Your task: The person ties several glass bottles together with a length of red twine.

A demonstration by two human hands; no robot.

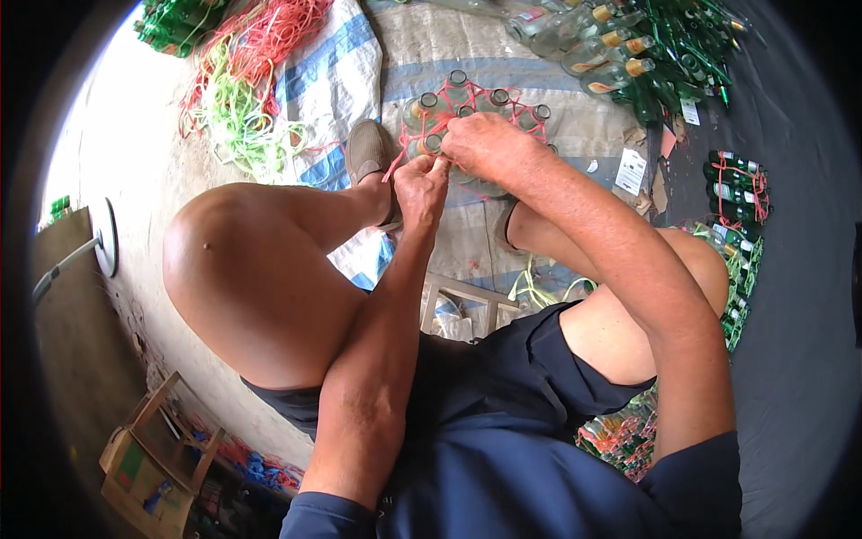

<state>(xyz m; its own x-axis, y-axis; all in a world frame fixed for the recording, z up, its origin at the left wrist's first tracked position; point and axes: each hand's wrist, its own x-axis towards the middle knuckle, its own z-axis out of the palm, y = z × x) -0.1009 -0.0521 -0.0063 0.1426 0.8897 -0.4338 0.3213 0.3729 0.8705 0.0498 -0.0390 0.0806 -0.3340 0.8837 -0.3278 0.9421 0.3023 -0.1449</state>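
Several clear glass bottles [498,101] stand upright in a cluster on the ground between my feet. Red plastic twine [441,123] is laced around their necks and across the bundle. My left hand [421,185] pinches the twine between thumb and fingers at the near left side of the cluster, and a loose red end hangs beside it. Over the bottle tops, my right hand [483,145] is closed on the twine close to the left one; its fingertips are partly hidden. My right hand and forearm cover some of the near right bottles.
Tangled red twine [289,34] and pale green twine [246,101] lie at the upper left. Loose clear bottles [586,54] and green bottles [680,54] are heaped upper right. Tied green bottles [737,188] line the right. A wooden stool [465,291] is beneath me, on striped woven sheeting [444,229].
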